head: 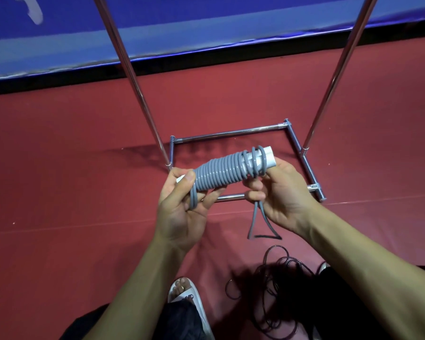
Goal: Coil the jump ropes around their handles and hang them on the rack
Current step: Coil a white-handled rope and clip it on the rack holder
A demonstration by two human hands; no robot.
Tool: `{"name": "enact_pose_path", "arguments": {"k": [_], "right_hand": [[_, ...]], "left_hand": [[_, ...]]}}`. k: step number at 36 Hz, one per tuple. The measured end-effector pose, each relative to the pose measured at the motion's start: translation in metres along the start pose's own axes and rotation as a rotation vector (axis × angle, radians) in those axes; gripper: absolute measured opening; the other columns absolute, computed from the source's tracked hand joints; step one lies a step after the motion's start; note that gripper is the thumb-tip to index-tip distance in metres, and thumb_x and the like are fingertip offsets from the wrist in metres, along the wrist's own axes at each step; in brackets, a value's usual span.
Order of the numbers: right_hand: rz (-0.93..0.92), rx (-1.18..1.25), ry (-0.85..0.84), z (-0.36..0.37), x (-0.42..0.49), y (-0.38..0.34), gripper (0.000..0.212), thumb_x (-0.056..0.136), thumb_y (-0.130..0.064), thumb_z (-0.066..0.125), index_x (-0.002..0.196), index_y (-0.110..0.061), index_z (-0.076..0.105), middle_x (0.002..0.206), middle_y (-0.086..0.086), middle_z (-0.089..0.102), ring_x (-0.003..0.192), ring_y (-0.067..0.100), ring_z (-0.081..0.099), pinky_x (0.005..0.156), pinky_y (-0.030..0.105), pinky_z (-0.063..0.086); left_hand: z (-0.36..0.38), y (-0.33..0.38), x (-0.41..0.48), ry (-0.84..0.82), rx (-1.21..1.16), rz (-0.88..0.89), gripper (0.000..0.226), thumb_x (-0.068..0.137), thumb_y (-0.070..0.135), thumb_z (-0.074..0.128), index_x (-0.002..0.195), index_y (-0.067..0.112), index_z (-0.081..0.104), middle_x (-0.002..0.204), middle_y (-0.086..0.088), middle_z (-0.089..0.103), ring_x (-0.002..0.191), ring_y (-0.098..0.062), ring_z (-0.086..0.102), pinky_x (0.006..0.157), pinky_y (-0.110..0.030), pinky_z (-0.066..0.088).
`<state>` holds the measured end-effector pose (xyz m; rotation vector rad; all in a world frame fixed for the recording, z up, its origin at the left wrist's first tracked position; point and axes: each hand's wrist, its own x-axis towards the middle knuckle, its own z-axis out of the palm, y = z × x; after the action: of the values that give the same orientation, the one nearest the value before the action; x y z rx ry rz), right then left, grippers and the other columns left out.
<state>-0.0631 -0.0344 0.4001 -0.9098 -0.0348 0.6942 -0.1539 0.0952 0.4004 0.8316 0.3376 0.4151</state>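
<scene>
Below, dark rope tangle [272, 285] lies beside the sandal [199, 307], rack base [231, 134] beyond.

Grey rope [221, 171] sat coiled tight around white handles [268, 157], its loop [255, 217] dangling below the right hand [280, 192]; dark rope [277, 273] lay tangled underneath.

No readable text, partial white mark [33, 11] on blue wall [206, 23], illegible

I can barely see the white plastic handles [270, 158] under the grey coiled jump rope [216, 171]; chrome metal rack uprights [122, 57] run off the top edge.
</scene>
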Motion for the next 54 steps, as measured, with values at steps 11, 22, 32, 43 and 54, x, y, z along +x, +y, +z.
{"name": "enact_pose_path", "arguments": {"k": [11, 22, 32, 43, 54], "right_hand": [[-0.106, -0.126, 0.091, 0.005, -0.007, 0.006, 0.04, 0.097, 0.004, 0.046, 0.104, -0.026, 0.072, 0.065, -0.006, 0.041, 0.048, 0.007, 0.028, 0.042, 0.018, 0.019], [-0.096, -0.058, -0.032, 0.007, -0.012, 0.005, 0.049, 0.067, -0.044, 0.085, 0.107, -0.018, 0.073, 0.08, -0.002, 0.048, 0.055, 0.008, 0.03, 0.047, 0.018, 0.021], [-0.12, -0.01, 0.079, 0.016, -0.021, 0.012, 0.021, 0.073, -0.021, 0.076, 0.088, -0.013, 0.063, 0.068, -0.001, 0.037, 0.048, 0.007, 0.024, 0.043, 0.018, 0.018], [-0.026, -0.226, 0.123, 0.019, -0.023, 0.011, 0.022, 0.079, -0.033, 0.066, 0.075, -0.014, 0.055, 0.056, -0.004, 0.05, 0.043, 0.008, 0.027, 0.039, 0.017, 0.025], [0.162, -0.13, -0.015, 0.015, -0.024, -0.003, 0.029, 0.095, -0.024, 0.052, 0.073, -0.009, 0.063, 0.063, 0.003, 0.06, 0.05, 0.008, 0.033, 0.045, 0.017, 0.027]], "left_hand": [[-0.006, -0.003, 0.008, 0.025, 0.013, 0.027, 0.019, 0.083, 0.009, 0.062, 0.079, 0.012, 0.043, 0.056, -0.006, 0.052, 0.061, -0.019, 0.063, 0.064, -0.034, 0.058], [-0.007, 0.002, 0.007, 0.021, 0.053, 0.074, 0.013, 0.079, 0.015, 0.056, 0.08, 0.011, 0.044, 0.068, -0.013, 0.055, 0.066, -0.024, 0.064, 0.06, -0.032, 0.057], [-0.003, 0.007, 0.006, -0.085, 0.195, 0.157, 0.018, 0.076, 0.008, 0.061, 0.081, 0.014, 0.045, 0.073, -0.004, 0.058, 0.066, -0.019, 0.062, 0.057, -0.033, 0.057], [-0.006, 0.009, 0.006, -0.023, 0.209, 0.17, 0.015, 0.076, 0.007, 0.057, 0.08, 0.014, 0.045, 0.072, 0.0, 0.056, 0.064, -0.014, 0.061, 0.052, -0.028, 0.053], [-0.01, 0.012, 0.012, 0.009, 0.232, 0.233, 0.015, 0.076, 0.006, 0.059, 0.08, 0.014, 0.046, 0.072, -0.001, 0.055, 0.066, -0.018, 0.058, 0.052, -0.029, 0.054]]}}
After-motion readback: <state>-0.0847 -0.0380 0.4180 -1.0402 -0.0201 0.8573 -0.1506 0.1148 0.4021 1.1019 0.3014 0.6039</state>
